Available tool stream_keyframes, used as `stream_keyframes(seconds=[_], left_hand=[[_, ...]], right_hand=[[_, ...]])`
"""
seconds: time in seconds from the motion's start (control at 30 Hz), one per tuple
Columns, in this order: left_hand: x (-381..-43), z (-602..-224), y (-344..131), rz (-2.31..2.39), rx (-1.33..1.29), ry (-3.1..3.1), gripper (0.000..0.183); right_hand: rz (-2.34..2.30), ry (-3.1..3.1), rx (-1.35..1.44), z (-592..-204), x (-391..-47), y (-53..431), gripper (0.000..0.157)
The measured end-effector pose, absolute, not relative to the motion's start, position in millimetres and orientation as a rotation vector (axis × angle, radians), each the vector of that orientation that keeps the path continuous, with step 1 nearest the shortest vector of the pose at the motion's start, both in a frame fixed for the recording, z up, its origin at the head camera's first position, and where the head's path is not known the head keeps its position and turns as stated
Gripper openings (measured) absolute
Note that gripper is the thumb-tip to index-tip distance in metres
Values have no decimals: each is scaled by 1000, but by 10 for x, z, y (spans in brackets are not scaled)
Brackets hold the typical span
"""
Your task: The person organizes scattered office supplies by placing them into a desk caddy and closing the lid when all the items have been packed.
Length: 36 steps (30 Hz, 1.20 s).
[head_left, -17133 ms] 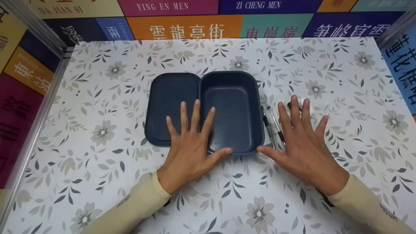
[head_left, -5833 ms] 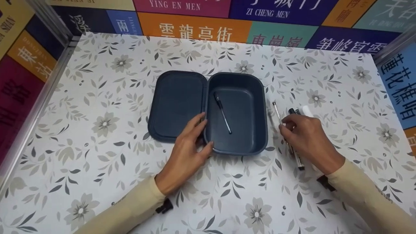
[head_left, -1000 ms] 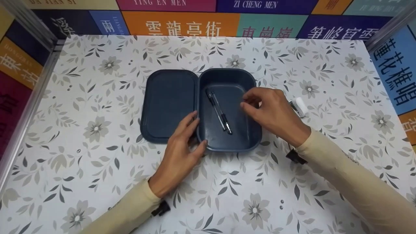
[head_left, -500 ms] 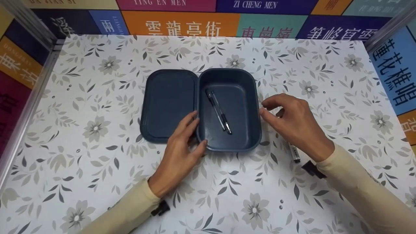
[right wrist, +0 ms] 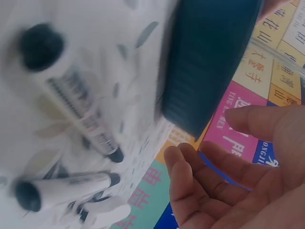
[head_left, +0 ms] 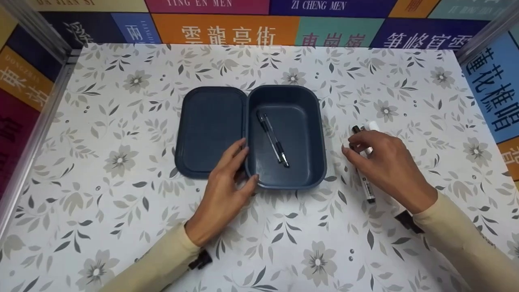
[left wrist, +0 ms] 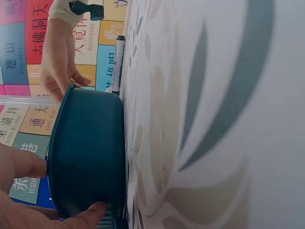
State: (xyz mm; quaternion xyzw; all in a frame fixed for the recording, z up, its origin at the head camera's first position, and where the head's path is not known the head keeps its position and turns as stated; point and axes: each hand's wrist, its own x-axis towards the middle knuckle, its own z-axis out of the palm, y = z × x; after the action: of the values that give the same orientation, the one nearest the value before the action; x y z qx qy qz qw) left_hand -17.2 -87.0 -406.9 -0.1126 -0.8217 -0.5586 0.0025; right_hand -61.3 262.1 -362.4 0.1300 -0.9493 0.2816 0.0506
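A dark blue box (head_left: 299, 168) stands uncovered at mid-table, with two clear-barrelled pens (head_left: 269, 129) lying side by side on its floor. My left hand (head_left: 221, 188) rests at the box's near left corner, thumb at the front and fingers along the left wall. In the left wrist view its fingertips meet the box wall (left wrist: 86, 148). To the right of the box, my right hand (head_left: 381, 158) hovers over a white-and-black marker (head_left: 368, 190), fingers loosely bent and nothing between them. The right wrist view shows that marker (right wrist: 78, 107) and a second one (right wrist: 71, 188) below the fingers.
The box's lid (head_left: 213, 132) lies flat against its left side. Beyond the right hand is a small white object (head_left: 373, 125) with a dark and shiny part. Panels printed with characters (head_left: 227, 30) border the floral tabletop at the back and sides.
Over the last second my right hand moved right, from over the box to the markers. The pen it held about six seconds ago now lies in the box. My left hand stayed put.
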Motion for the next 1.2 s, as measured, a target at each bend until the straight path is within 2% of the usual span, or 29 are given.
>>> stream_keyframes(seconds=[0.3, 0.5, 0.73, 1.2], left_hand=[[-168, -4056, -872, -1742, -357, -2574, 70], [-165, -4048, -873, -1714, -363, -2585, 71], [-171, -4058, -876, -1716, -370, -2578, 71], [-173, -4055, -884, -1709, -372, -2587, 69]], right_hand=[[679, -2988, 364, -3718, -549, 2772, 27], [582, -3024, 345, -3770, -516, 2833, 23], [611, -3016, 345, -3852, -502, 2854, 10], [668, -3104, 278, -3972, -490, 2867, 15]])
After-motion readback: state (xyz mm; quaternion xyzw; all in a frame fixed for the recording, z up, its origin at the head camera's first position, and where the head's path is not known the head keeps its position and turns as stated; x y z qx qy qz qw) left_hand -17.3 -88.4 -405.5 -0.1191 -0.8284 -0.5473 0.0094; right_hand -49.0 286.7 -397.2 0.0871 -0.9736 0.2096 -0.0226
